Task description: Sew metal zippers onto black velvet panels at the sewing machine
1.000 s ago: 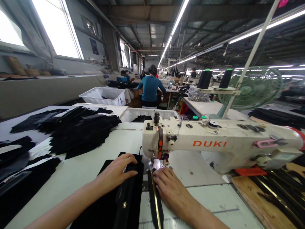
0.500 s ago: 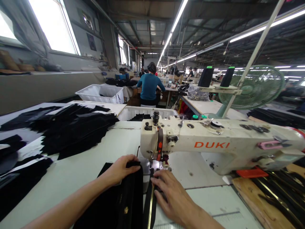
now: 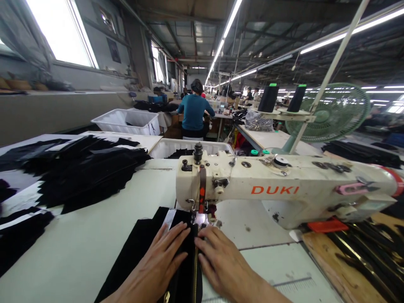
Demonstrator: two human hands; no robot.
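Note:
My left hand (image 3: 164, 256) lies flat on a black fabric piece (image 3: 126, 252), its fingers stretched toward the sewing machine's needle area. A pale strip (image 3: 169, 219) shows on the fabric just beyond those fingertips. Along the fabric's right edge runs a black zipper (image 3: 196, 277) with gold teeth. My right hand (image 3: 224, 261) is bent over the zipper's upper part, its fingertips closed on the tape close to the presser foot. The white sewing machine (image 3: 233, 181) stands directly ahead, its lit needle area (image 3: 201, 219) partly hidden by metal parts. A gold zipper pull (image 3: 166, 297) shows below my left hand.
Black cut pieces (image 3: 91, 172) are heaped on the table's left side. More gold-toothed zippers (image 3: 362, 252) lie on a wooden board (image 3: 328, 261) at right. Behind the machine are a white bin (image 3: 154, 147), thread cones (image 3: 268, 99), a green fan (image 3: 328, 111) and a seated person (image 3: 194, 111).
My left hand has gone from gripping the fabric's far edge to lying flat on it. The fabric now lies against the zipper, by the needle. The view has shifted slightly.

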